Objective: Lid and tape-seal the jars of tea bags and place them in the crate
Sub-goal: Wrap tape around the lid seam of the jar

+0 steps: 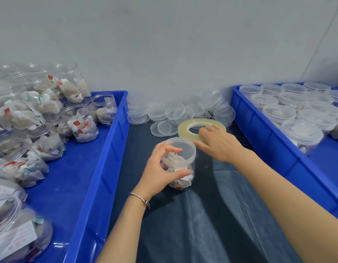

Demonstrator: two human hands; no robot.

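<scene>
At the centre of the frame a lidded jar (180, 162) of tea bags stands upright on the dark cloth (211, 215). The left hand (160, 168) curls round its left side, thumb and fingers gripping the wall and lid rim. Just behind it, the right hand (217, 143) lies on the tape roll (201, 130), fingers bent over its near edge. Loose lids (170, 114) are heaped beyond. At left, a blue crate (100, 168) holds unlidded jars (79, 122); at right, another crate (268, 149) holds lidded jars (301, 133).
</scene>
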